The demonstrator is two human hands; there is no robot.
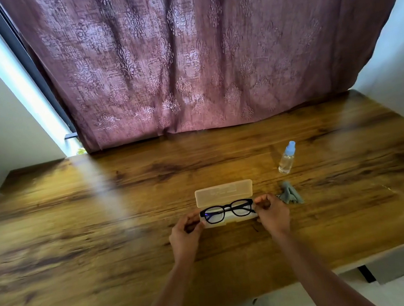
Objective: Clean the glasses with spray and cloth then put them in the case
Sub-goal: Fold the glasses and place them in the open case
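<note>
Black-framed glasses (227,211) lie folded over the tray of a translucent case (224,193), whose lid stands open behind them. My left hand (186,233) pinches the left end of the frame. At the right end my right hand (272,211) grips it the same way. A crumpled grey cloth (290,194) lies just right of my right hand. Farther back right stands a small clear spray bottle (287,158) with a blue cap.
A wooden table (100,221) carries everything; its front edge runs along the bottom of the view. A mauve patterned curtain (192,48) hangs behind the table's far edge. White walls flank both sides.
</note>
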